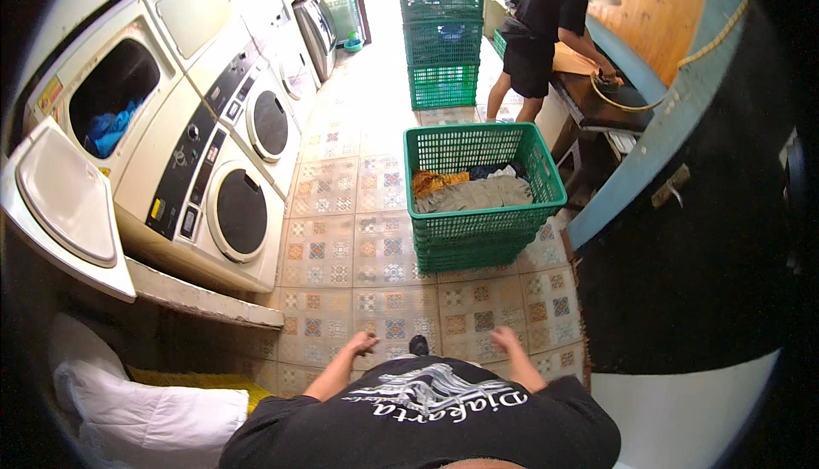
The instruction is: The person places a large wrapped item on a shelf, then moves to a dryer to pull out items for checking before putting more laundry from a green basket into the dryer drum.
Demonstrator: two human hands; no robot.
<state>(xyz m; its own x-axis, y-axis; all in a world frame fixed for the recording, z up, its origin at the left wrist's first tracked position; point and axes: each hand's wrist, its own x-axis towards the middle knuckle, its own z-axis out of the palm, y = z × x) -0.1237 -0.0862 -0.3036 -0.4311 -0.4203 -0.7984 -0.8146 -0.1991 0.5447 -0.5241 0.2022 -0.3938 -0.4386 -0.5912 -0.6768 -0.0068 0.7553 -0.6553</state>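
Note:
My left hand (365, 342) hangs in front of me above the tiled floor (320, 271), its fingers loosely curled and nothing visible in it. On the other side, my right hand (505, 339) is also curled and appears empty. Neither hand touches anything. Ahead, beyond both hands, stands a green plastic laundry basket (486, 232), apparently nested on others. Inside lie a folded grey-beige cloth (477, 195), an orange patterned cloth (438, 182) and some dark and white fabric. One of my dark shoes (419, 345) shows between my hands.
Stacked dryers (217, 168) line the left; one dryer door (67, 191) hangs open, with blue fabric (114, 129) inside. Tall green crates (443, 40) stand farther back. A person (544, 28) leans over an ironing table (598, 101) at right. White bedding (160, 405) lies at lower left.

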